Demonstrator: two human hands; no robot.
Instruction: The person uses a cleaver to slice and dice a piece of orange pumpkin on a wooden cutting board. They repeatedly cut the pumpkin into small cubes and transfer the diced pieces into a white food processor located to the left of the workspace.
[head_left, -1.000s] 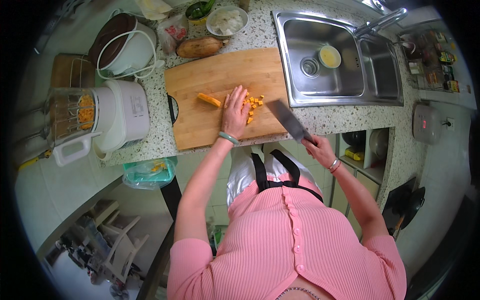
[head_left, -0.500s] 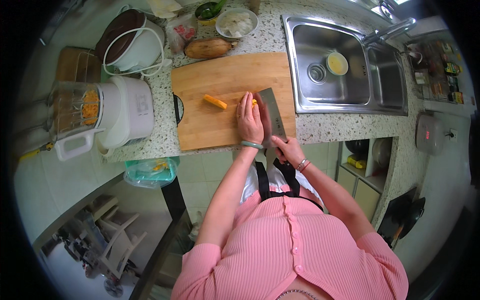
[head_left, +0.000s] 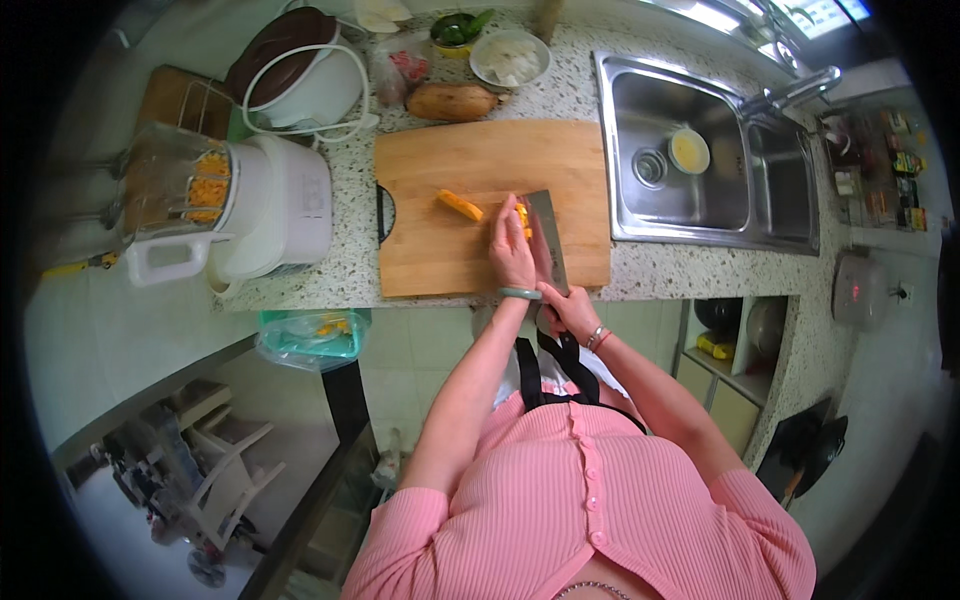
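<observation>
My right hand [head_left: 570, 312] grips the handle of a broad kitchen knife [head_left: 551, 238] at the near edge of the wooden cutting board [head_left: 425, 255]. The blade points away from me and is tilted. On its left side are small orange vegetable pieces [head_left: 524, 220], possibly carrot or pumpkin. My left hand [head_left: 513, 258], with a green bangle at the wrist, has its fingers stretched out and its palm turned toward those pieces, so they sit between palm and blade. A longer orange stick [head_left: 460, 206] lies on the board left of my left hand.
Left of the board stands a white food processor [head_left: 285, 200] with orange shreds in its jar. Behind the board are a brown root [head_left: 452, 102] and a white bowl [head_left: 512, 60]. The steel sink [head_left: 625, 180], at right, holds a small bowl [head_left: 689, 151]. A green bin [head_left: 310, 340] hangs below the counter.
My left hand has turned onto its edge, its palm now facing the blade, and more orange pieces show beside it. The knife remains in my right hand. The whole view has shifted slightly.
</observation>
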